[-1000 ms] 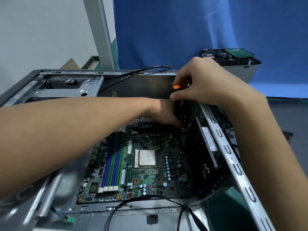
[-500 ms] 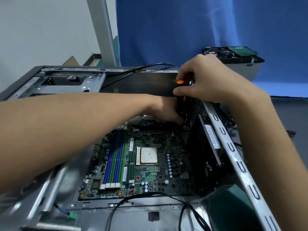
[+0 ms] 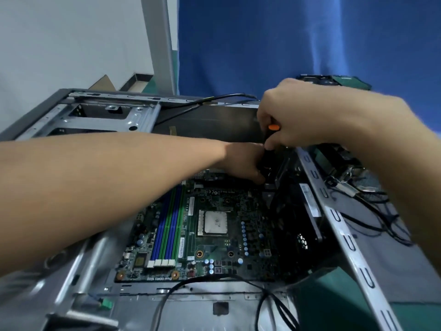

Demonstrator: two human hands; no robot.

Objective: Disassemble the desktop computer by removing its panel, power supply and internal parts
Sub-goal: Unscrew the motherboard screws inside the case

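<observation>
At the far-left corner of the open computer case (image 3: 202, 299), a metal drive cage (image 3: 100, 118) sits above the board.

- Motherboard (image 3: 238, 235) lies flat on the case floor and is not yet lifted out. Blue and green memory slots (image 3: 167, 230) run along its left edge, and the bare processor (image 3: 216, 222) sits mid-board.
- Left hand (image 3: 241, 161) reaches across to the board's far-right corner with its fingers curled downward against something black. Cannot tell whether they grasp it or only steady it.
- Screwdriver (image 3: 273, 127) stands nearly upright over that same corner. Its orange cap shows, but the tip is hidden behind the left hand.
- Right hand (image 3: 300, 113) is just above the left, its fingers clenched round the screwdriver handle.
- The case's right wall (image 3: 346, 237) passes beneath the right wrist. Loose cables (image 3: 372, 204) lie on the tabletop beyond it.

Judgement: the step in hand is backing out a fastener at the far-right corner. To do it well:
- Keep the shaft square to the screw.
- Press down while turning.
- Let the left fingers guide the tip and catch the screw so it does not drop onto the board.

The fastener itself is not visible. It should lie directly under both hands, touching or just beside the left fingertips.
</observation>
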